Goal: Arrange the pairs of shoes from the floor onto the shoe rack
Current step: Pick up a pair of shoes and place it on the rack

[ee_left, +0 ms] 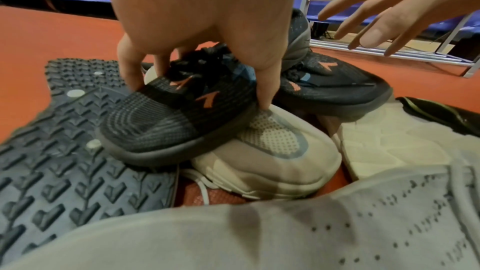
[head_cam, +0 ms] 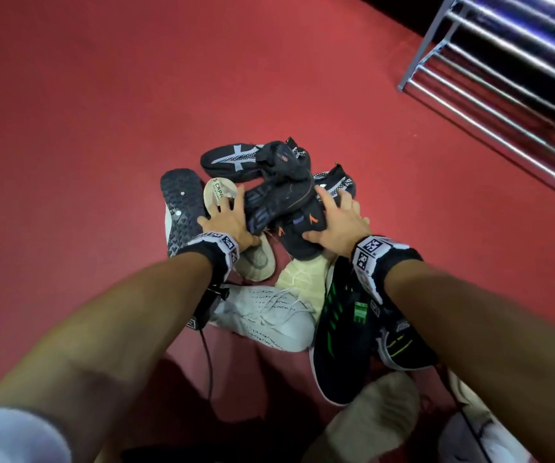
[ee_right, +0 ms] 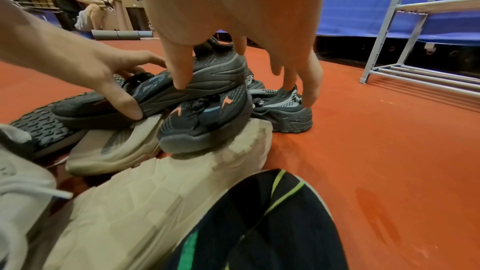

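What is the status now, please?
Left hand grips one black-orange shoe. Right hand open above its mate. Both atop the pile; rack empty.

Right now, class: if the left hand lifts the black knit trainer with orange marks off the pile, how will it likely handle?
The black knit trainer with orange marks probably feels light with a soft, yielding upper: the left hand spans it with fingertips alone. Its thick rubber sole likely stays stiff. Resting on the beige mesh trainer, it may disturb the pile.
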{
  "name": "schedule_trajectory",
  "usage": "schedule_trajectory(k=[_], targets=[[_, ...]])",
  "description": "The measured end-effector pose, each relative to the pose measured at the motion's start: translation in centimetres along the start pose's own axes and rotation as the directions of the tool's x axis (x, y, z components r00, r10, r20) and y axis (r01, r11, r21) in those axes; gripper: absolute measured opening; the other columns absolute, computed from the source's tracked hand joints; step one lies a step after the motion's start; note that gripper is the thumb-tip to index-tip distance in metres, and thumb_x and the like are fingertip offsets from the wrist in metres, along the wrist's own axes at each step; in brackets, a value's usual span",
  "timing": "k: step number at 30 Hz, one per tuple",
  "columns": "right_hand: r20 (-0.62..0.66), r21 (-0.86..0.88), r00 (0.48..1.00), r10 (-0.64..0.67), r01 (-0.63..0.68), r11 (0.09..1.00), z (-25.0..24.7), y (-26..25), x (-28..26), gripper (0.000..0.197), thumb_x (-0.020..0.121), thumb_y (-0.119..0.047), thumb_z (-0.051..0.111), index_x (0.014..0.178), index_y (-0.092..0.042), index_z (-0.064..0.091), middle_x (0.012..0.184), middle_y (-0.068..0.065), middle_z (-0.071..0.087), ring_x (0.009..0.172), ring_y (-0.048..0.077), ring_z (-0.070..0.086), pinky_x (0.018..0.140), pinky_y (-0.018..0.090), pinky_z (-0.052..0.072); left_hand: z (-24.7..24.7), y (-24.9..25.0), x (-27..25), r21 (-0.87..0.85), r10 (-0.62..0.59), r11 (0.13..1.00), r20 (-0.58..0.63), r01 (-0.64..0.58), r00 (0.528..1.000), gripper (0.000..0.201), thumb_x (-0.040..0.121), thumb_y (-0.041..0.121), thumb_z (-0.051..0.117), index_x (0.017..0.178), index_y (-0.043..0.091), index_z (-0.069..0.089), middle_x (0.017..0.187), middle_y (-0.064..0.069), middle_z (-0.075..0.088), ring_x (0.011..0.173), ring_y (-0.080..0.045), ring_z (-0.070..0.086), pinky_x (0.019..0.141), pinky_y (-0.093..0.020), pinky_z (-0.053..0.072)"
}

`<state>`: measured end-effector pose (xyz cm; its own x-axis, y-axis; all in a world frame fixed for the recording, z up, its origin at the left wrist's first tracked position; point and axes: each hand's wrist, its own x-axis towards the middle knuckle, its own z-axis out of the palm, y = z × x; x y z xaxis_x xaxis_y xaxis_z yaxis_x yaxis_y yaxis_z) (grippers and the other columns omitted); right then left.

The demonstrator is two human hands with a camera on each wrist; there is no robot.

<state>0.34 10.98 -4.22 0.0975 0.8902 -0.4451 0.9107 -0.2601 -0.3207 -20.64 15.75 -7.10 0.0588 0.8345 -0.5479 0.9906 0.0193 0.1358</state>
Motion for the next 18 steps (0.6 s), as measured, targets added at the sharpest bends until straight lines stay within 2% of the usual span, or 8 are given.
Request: schedule_trajectory(k=[2,4,8,12,15,18], targets=[[-0.010,-0.017,0.999,-0.036,0.036,0.999,-0.3,-0.3,-0.1,0.100,0.081,-0.049,0.071,0.153,-0.038,0.003,0.160,0.010,0.001,0.146,0.033,0.006,0.110,0.062,0.022,-0.2,0.5,-0.3,0.007,-0.037,0.999,-0.006,0.037,0.999,0.124,0.071,0.054,0.079,0.154,0.027,-0.009,0.161,-0.008,0.007,0.146,-0.039,0.010,0.107,-0.065,0.024],[-0.031,-0.063,0.996,-0.088,0.086,0.994,-0.6,-0.6,-0.3,0.105,0.080,-0.047,0.073,0.153,-0.037,-0.002,0.161,0.012,-0.005,0.148,0.032,-0.002,0.111,0.062,0.018,-0.5,0.8,-0.6,-0.003,-0.017,1.000,-0.006,0.017,1.000,0.121,0.066,0.053,0.082,0.152,0.024,0.002,0.158,-0.008,0.012,0.144,-0.039,0.014,0.103,-0.065,0.029],[-0.056,-0.278,0.980,-0.192,0.170,0.946,-1.4,-1.0,-0.8,0.113,0.076,-0.054,0.073,0.154,-0.030,-0.003,0.160,0.017,-0.006,0.148,0.035,-0.008,0.113,0.063,0.008,-1.6,0.9,-1.3,0.152,0.186,0.972,-0.024,-0.180,0.982,0.109,0.060,0.046,0.082,0.147,0.026,0.019,0.146,-0.010,0.027,0.135,-0.039,0.024,0.099,-0.067,0.033],[0.026,-0.397,0.982,-0.186,0.181,0.900,-2.3,-0.3,-1.4,0.118,0.069,-0.067,0.070,0.154,-0.025,0.001,0.160,0.017,0.007,0.148,0.035,0.002,0.114,0.060,0.008,-3.1,2.1,-1.9,0.278,0.353,0.897,0.018,-0.344,0.935,0.101,0.063,0.040,0.077,0.146,0.028,0.021,0.138,-0.007,0.032,0.130,-0.035,0.027,0.099,-0.065,0.033],[0.045,-0.363,0.984,-0.174,0.178,0.914,-2.6,0.6,-2.2,0.125,0.064,-0.071,0.071,0.154,-0.021,-0.001,0.155,0.011,0.022,0.144,0.031,0.016,0.114,0.054,0.016,-4.3,3.6,-2.0,0.299,0.448,0.846,0.046,-0.440,0.893,0.104,0.062,0.038,0.077,0.148,0.029,0.019,0.142,-0.005,0.030,0.130,-0.033,0.027,0.100,-0.063,0.034],[0.039,-0.281,0.988,-0.146,0.151,0.948,-3.2,1.5,-3.1,0.126,0.064,-0.063,0.076,0.154,-0.020,0.000,0.153,0.008,0.026,0.139,0.030,0.027,0.110,0.048,0.026,-5.3,5.5,-2.0,0.332,0.525,0.788,0.078,-0.518,0.848,0.105,0.062,0.037,0.078,0.148,0.029,0.020,0.143,-0.004,0.030,0.132,-0.031,0.026,0.102,-0.060,0.033]])
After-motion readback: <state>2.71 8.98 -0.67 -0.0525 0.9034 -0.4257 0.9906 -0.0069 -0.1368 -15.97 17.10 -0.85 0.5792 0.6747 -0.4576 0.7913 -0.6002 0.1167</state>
